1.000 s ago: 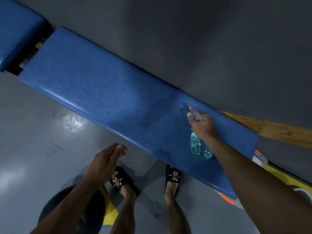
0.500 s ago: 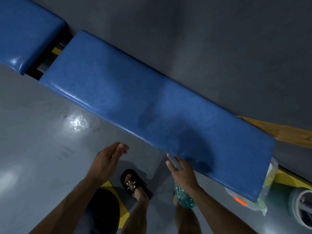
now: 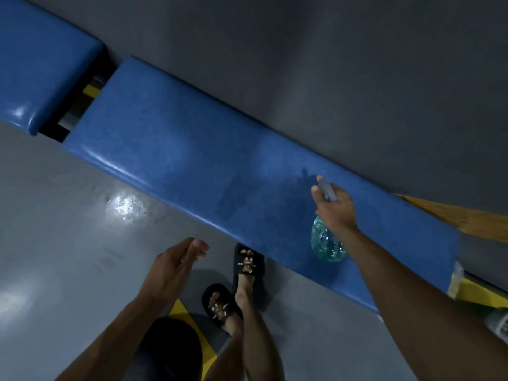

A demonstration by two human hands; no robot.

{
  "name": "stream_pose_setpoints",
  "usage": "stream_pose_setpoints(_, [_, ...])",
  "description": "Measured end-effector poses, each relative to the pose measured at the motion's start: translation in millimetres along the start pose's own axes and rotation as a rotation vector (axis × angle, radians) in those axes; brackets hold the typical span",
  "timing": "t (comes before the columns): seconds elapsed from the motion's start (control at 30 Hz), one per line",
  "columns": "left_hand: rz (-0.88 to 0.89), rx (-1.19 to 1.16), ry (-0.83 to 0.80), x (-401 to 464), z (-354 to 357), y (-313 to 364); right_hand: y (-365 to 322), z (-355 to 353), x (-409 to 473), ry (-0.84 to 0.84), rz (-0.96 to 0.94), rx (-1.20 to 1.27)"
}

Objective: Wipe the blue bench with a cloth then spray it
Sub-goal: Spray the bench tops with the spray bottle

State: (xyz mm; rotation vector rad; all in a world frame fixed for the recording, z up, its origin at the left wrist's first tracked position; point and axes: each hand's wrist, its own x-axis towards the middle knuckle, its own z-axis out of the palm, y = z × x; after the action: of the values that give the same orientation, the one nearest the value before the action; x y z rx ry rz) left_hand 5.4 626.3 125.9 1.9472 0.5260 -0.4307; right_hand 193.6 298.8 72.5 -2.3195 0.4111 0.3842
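The blue bench [image 3: 192,149] runs slantwise over a glossy grey floor [image 3: 55,215]. Above it the right hand [image 3: 334,207] grips a spray bottle [image 3: 325,243]; the left hand [image 3: 173,268] hangs loose-fingered, holding nothing.

Small pale lettering is showing on both black sandals [image 3: 246,264] (too blurred to be read); nothing else is bearing text.
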Motion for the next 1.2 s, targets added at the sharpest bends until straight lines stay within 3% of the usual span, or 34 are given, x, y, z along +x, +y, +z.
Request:
stream_pose_setpoints(0.2, [-0.013,0.040,0.006,24,-11,15,-35,-1,-12,-0.126,-0.034,-0.071])
stream_pose_setpoints(0.4, [-0.059,0.053,-0.001,42,-16,27,-9,33,-95,-0.526,-0.131,-0.030])
stream_pose_setpoints(0.5, [-0.065,0.069,0.004,49,-21,31,-5,45,-124,-0.604,-0.115,-0.053])
stream_pose_setpoints(0.6, [-0.079,0.070,0.014,55,-27,35,-10,49,-115,-0.582,-0.052,-0.023])
stream_pose_setpoints(0.93, [-0.107,0.048,0.047,63,-39,33,-67,24,46,-0.195,-0.162,0.034])
stream_pose_setpoints(1.1, [-0.095,0.046,0.022,68,-46,26,-80,26,68,-0.182,-0.149,0.037])
stream_pose_setpoints(1.2, [-0.109,0.036,0.009,73,-54,21,-75,42,34,-0.314,-0.174,0.069])
